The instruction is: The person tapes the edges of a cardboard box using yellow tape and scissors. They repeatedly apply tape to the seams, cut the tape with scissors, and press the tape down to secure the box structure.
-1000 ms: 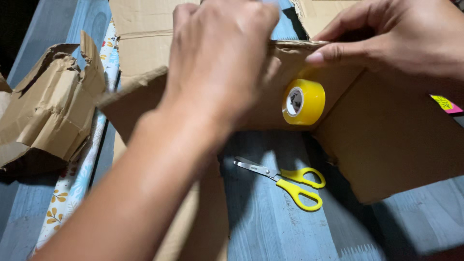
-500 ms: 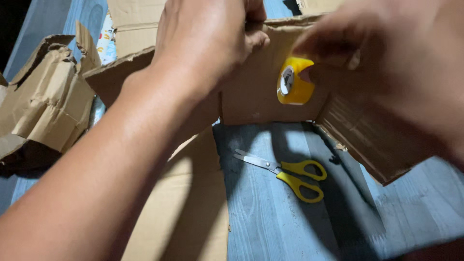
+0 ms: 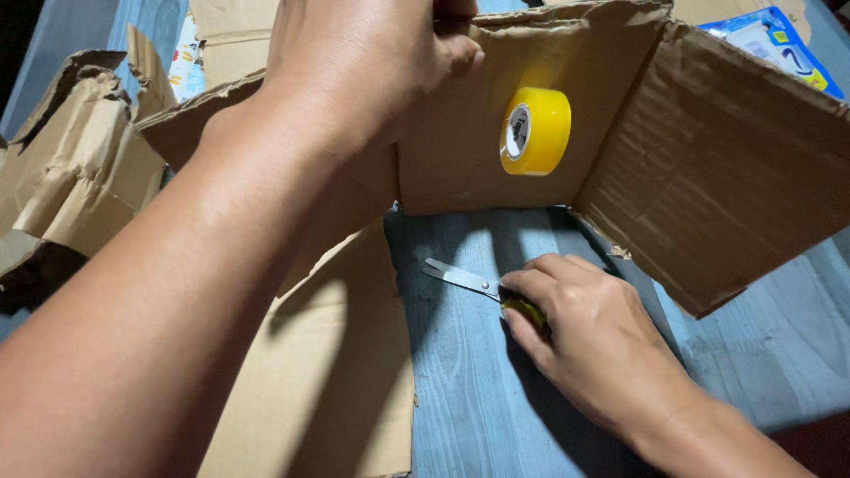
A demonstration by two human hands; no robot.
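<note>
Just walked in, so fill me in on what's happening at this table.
A person is working with cardboard on a blue wooden table. The left hand grips the top edge of an upright cardboard panel, holding it standing, with a yellow tape roll hanging against it. The right hand is down on the table, closing over the yellow handles of the scissors, whose blades lie flat. Crumpled cardboard sits at the left.

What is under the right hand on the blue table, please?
Scissors: the closed metal blades stick out from under the right hand, with a bit of yellow handle showing. The rest of the handles is covered.
</note>
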